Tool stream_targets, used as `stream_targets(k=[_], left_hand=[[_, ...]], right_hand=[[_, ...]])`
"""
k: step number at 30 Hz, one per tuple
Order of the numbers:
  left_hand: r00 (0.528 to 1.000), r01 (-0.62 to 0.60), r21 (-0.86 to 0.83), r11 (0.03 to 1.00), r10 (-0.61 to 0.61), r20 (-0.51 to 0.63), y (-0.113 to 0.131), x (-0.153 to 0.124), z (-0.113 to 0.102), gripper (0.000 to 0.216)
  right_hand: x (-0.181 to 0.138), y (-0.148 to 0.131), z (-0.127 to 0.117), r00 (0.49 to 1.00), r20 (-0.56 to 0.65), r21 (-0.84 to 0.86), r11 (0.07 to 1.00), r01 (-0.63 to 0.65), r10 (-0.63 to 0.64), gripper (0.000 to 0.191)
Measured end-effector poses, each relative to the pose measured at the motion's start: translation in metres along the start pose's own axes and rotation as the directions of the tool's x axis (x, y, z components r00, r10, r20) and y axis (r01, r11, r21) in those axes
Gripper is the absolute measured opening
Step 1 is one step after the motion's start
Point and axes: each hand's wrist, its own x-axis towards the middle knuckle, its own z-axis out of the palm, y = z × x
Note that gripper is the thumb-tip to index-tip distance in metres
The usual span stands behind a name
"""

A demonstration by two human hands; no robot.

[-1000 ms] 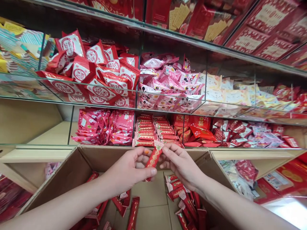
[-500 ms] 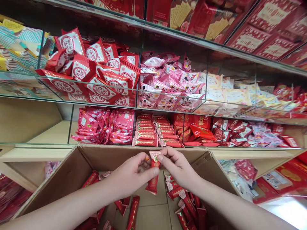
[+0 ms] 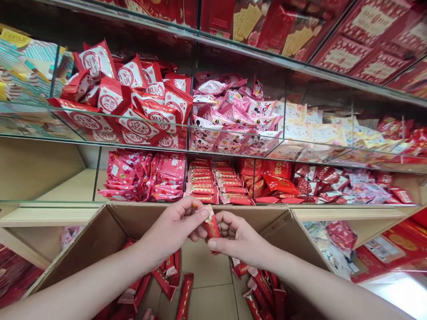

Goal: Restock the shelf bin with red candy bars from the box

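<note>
Both my hands meet over an open cardboard box (image 3: 100, 240) and hold one small red snack packet (image 3: 211, 225). My left hand (image 3: 175, 229) pinches the packet's top end between thumb and fingers. My right hand (image 3: 233, 238) is curled around its lower part from below. Several more long red packets (image 3: 263, 289) lie loose on the box floor, some on the left (image 3: 168, 278). Straight ahead, behind glass, stand neat stacks of the same red packets (image 3: 202, 182).
Glass-fronted shelves (image 3: 233, 153) fill the view with red, pink and cream sweets in compartments. A wooden shelf bay (image 3: 50, 178) at the left holds nothing visible. Red boxes (image 3: 393, 253) lie at the lower right.
The packet was turned from upright between both hands into my right hand's grip. My right hand dropped and curled under it; my left hand rose slightly to its top.
</note>
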Motion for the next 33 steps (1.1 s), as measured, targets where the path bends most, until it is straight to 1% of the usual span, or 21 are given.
stream_targets(k=[2, 4, 6, 8, 10, 13, 16, 18, 20, 24, 27, 30, 33], left_hand=[[0.999, -0.033, 0.02, 0.999, 0.034, -0.023, 0.002, 0.001, -0.003, 0.018], [0.995, -0.1, 0.094, 0.99, 0.1, 0.005, 0.002, 0.003, -0.006, 0.017], [0.988, -0.155, 0.17, 0.973, 0.151, 0.032, 0.001, 0.005, -0.009, 0.017], [0.985, -0.168, 0.202, 0.965, 0.171, 0.002, 0.0, 0.005, -0.011, 0.018], [0.985, -0.156, 0.18, 0.971, 0.166, -0.041, 0.0, 0.006, -0.011, 0.019], [0.982, -0.156, 0.102, 0.983, 0.165, -0.087, 0.001, 0.005, -0.009, 0.02], [0.977, -0.16, 0.033, 0.987, 0.163, -0.141, 0.003, 0.006, -0.009, 0.02], [0.972, -0.148, -0.007, 0.989, 0.145, -0.185, 0.004, 0.007, -0.01, 0.019], [0.97, -0.131, -0.056, 0.99, 0.117, -0.215, 0.004, 0.007, -0.012, 0.018], [0.974, -0.123, -0.18, 0.976, 0.083, -0.213, 0.004, 0.008, -0.014, 0.017], [0.98, -0.113, -0.229, 0.967, 0.071, -0.184, 0.003, 0.008, -0.013, 0.016], [0.987, -0.095, -0.185, 0.978, 0.068, -0.146, 0.003, 0.009, -0.013, 0.017], [0.982, -0.108, -0.134, 0.985, 0.085, -0.171, 0.003, 0.01, -0.014, 0.018]], right_hand=[[-0.001, 0.003, 0.001, 0.999, 0.043, -0.01, 1.0, -0.019, 0.019, 0.026], [-0.002, 0.006, 0.002, 0.997, 0.069, -0.046, 0.999, -0.012, 0.015, 0.022], [-0.003, 0.007, 0.002, 0.997, 0.076, -0.088, 0.996, -0.003, 0.01, 0.021], [-0.002, 0.005, 0.001, 0.998, 0.069, -0.123, 0.992, 0.008, 0.0, 0.021], [-0.001, 0.001, -0.001, 0.998, 0.062, -0.142, 0.99, 0.017, -0.008, 0.021], [-0.001, -0.006, -0.004, 0.999, 0.048, -0.157, 0.987, 0.023, -0.015, 0.021], [-0.002, -0.01, -0.005, 1.0, 0.015, -0.084, 0.996, 0.011, -0.009, 0.025], [-0.002, -0.01, -0.005, 0.999, -0.033, -0.037, 0.999, 0.007, -0.008, 0.027], [-0.001, -0.011, -0.005, 0.996, -0.082, -0.026, 0.999, 0.023, -0.025, 0.028], [0.001, -0.016, -0.008, 0.99, -0.122, 0.01, 0.997, 0.073, -0.071, 0.028], [0.001, -0.018, -0.01, 0.987, -0.146, 0.025, 0.997, 0.076, -0.071, 0.028], [0.001, -0.016, -0.013, 0.982, -0.173, 0.035, 0.996, 0.083, -0.076, 0.028], [0.002, -0.014, -0.014, 0.973, -0.221, 0.078, 0.993, 0.092, -0.073, 0.029]])
